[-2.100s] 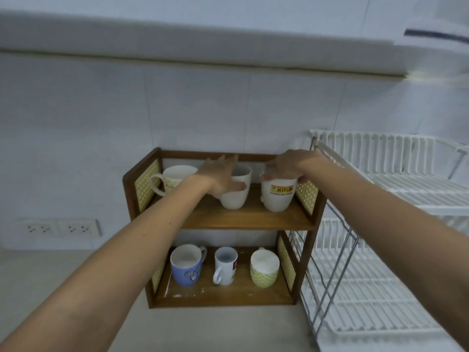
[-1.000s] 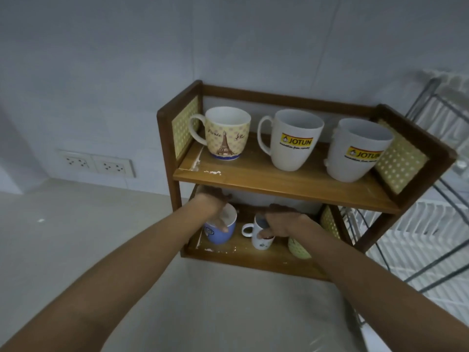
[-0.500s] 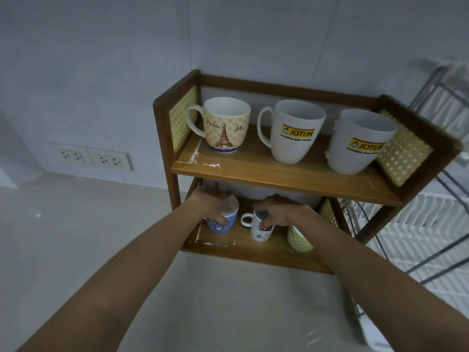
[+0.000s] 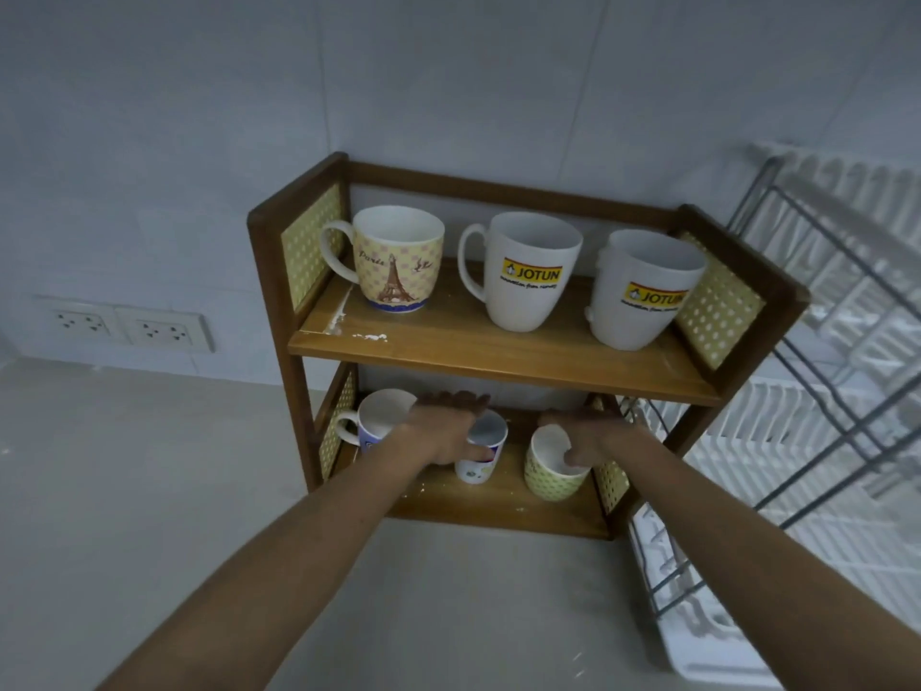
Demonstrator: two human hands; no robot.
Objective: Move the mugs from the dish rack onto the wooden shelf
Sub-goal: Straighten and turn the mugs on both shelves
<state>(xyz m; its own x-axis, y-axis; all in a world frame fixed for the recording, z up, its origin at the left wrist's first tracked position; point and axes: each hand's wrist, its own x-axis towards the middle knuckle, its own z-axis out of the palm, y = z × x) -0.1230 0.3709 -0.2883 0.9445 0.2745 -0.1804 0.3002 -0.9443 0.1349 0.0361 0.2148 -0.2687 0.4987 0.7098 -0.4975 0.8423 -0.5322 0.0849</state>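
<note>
On the lower board of the wooden shelf (image 4: 503, 354), both your hands are among the mugs: your left hand (image 4: 443, 431) lies over the rim of the small white mug (image 4: 478, 466), thumb down its front and fingers across the top, so it looks closed on that mug, while your right hand (image 4: 588, 436) hooks its thumb inside the green dotted mug (image 4: 548, 478) and grips its rim. Just left of your left hand, touching or nearly touching your wrist, stands the blue mug (image 4: 371, 423) with its handle turned outward. Above your hands, on the upper board, three more stand upright and apart: the Paris mug (image 4: 396, 261) over your left hand, a white Jotun mug (image 4: 531, 274) between your hands, and a second Jotun mug (image 4: 643, 291) over your right hand. To the right of your right hand, the dish rack (image 4: 807, 371) shows only bare white wire and slats in the part you can see, so I judge the moving done or nearly done; what remains seems to be settling these two lower mugs and letting go. Under your forearms runs a pale, plain countertop (image 4: 199, 491); beyond the shelf, a white tiled wall with double wall sockets (image 4: 129, 326) far off to the left of your left hand.
</note>
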